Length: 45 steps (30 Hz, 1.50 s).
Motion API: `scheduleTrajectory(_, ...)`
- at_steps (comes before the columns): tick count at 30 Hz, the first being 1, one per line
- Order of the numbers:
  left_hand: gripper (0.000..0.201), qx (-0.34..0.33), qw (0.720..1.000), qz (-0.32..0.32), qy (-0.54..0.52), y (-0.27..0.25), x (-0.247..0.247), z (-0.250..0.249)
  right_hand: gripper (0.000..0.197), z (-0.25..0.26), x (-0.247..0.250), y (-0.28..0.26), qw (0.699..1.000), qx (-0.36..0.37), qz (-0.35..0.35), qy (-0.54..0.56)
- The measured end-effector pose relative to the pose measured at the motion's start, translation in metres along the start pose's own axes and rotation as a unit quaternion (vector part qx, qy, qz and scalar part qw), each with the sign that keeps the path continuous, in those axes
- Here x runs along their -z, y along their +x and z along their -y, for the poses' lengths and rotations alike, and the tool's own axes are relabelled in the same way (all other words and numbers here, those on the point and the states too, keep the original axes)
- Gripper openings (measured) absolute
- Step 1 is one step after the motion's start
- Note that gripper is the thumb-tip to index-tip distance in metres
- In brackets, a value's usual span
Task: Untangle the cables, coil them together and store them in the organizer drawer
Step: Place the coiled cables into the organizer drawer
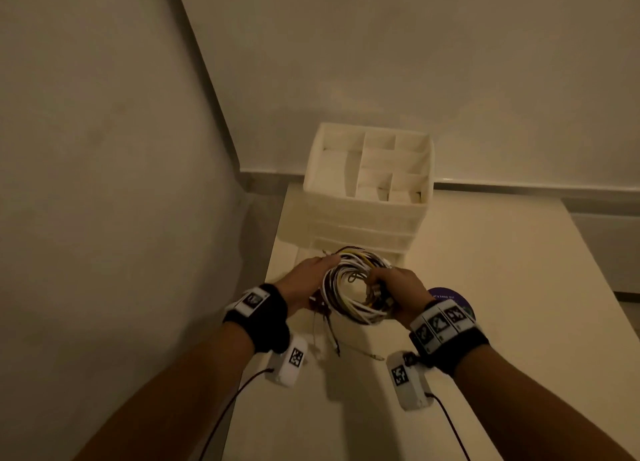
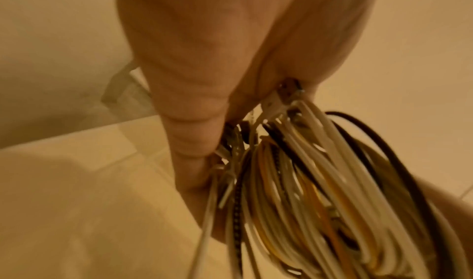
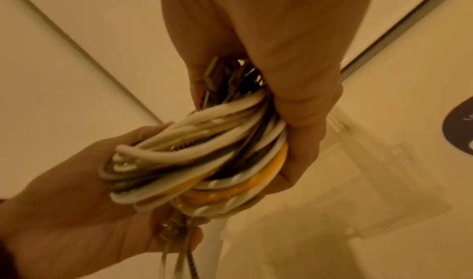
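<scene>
Both hands — left hand (image 1: 304, 280) and right hand (image 1: 398, 289) — grasp the coil (image 1: 353, 287) before the organizer (image 1: 367, 214), but dangling ends (image 1: 329, 332) could snag and unwind it.

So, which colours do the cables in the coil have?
The coil is mostly white, with orange-yellow and dark brown strands; the right wrist view shows it best.

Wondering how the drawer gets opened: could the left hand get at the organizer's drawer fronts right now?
Probably not yet. The left hand grips the cable coil, as does the right hand. The drawer fronts sit just beyond, unobstructed, once it lets go.
</scene>
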<state>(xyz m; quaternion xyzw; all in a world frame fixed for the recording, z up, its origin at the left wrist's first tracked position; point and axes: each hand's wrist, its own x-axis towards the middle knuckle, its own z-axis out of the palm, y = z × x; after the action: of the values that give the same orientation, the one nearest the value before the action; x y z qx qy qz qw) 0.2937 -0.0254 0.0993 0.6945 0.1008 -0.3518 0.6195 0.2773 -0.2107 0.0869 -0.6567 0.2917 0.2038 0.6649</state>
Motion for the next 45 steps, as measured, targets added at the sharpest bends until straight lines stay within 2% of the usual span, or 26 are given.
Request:
scheduleTrajectory(2,0.051,0.014,0.999,-0.018,0.022,0.026,0.001,-0.003,0.009,0.002,-0.001,0.023,1.0,-0.026,-0.012,0.002)
scheduleTrajectory(5,0.056,0.046,0.998,-0.029,-0.01,0.055,0.005,-0.001,0.013,-0.002,0.001,0.052,0.998,-0.05,-0.028,-0.034)
scheduleTrajectory(8,0.042,0.069,0.994,-0.046,-0.066,0.074,0.005,0.004,0.014,-0.007,0.002,0.074,0.995,-0.067,-0.045,-0.052)
scheduleTrajectory(12,0.042,0.067,0.979,-0.125,-0.149,0.097,0.004,0.018,0.023,-0.014,-0.004,0.092,0.992,-0.073,-0.07,-0.081)
scheduleTrajectory(14,0.04,0.047,0.976,-0.153,-0.146,0.105,0.001,0.029,0.044,-0.027,-0.009,0.104,0.993,-0.046,-0.089,-0.063)
scheduleTrajectory(16,0.037,0.044,0.98,-0.18,-0.068,0.109,-0.001,0.037,0.068,-0.038,-0.013,0.111,0.991,-0.026,-0.113,-0.066)
scheduleTrajectory(19,0.053,0.061,0.976,-0.18,0.105,0.101,0.003,0.036,0.056,-0.039,-0.023,0.107,0.985,-0.014,-0.147,-0.09)
scheduleTrajectory(22,0.073,0.049,0.954,-0.109,0.276,0.094,0.004,0.026,0.054,-0.037,-0.026,0.106,0.98,0.0,-0.154,-0.13)
scheduleTrajectory(25,0.094,0.036,0.918,-0.058,0.391,0.089,0.007,0.029,0.071,-0.031,-0.026,0.106,0.956,0.007,-0.102,-0.274)
scheduleTrajectory(27,0.1,0.001,0.916,-0.053,0.397,0.088,0.012,0.04,0.08,-0.026,-0.021,0.11,0.94,0.003,-0.068,-0.333)
scheduleTrajectory(31,0.07,-0.092,0.948,-0.02,0.305,0.083,0.02,0.052,0.085,-0.031,-0.013,0.113,0.941,0.041,-0.082,-0.327)
scheduleTrajectory(32,0.07,-0.114,0.949,-0.003,0.295,0.084,0.023,0.054,0.09,-0.035,-0.012,0.112,0.942,0.062,-0.096,-0.317)
scheduleTrajectory(35,0.094,-0.172,0.939,0.037,0.295,0.085,0.03,0.055,0.101,-0.041,-0.009,0.105,0.946,0.112,-0.123,-0.278)
scheduleTrajectory(38,0.11,-0.217,0.913,-0.001,0.345,0.083,0.033,0.064,0.089,-0.044,-0.004,0.097,0.932,0.159,-0.124,-0.302)
scheduleTrajectory(41,0.11,-0.278,0.873,-0.023,0.399,0.079,0.029,0.074,0.063,-0.042,-0.005,0.098,0.902,0.171,-0.118,-0.378)
scheduleTrajectory(43,0.107,-0.276,0.865,-0.037,0.417,0.075,0.02,0.073,0.059,-0.041,-0.009,0.099,0.895,0.163,-0.123,-0.398)
scheduleTrajectory(44,0.103,-0.277,0.852,-0.052,0.441,0.074,0.016,0.073,0.059,-0.041,-0.012,0.1,0.891,0.164,-0.126,-0.404)
scheduleTrajectory(45,0.096,-0.278,0.825,-0.07,0.487,0.073,0.012,0.071,0.058,-0.043,-0.015,0.1,0.888,0.164,-0.129,-0.409)
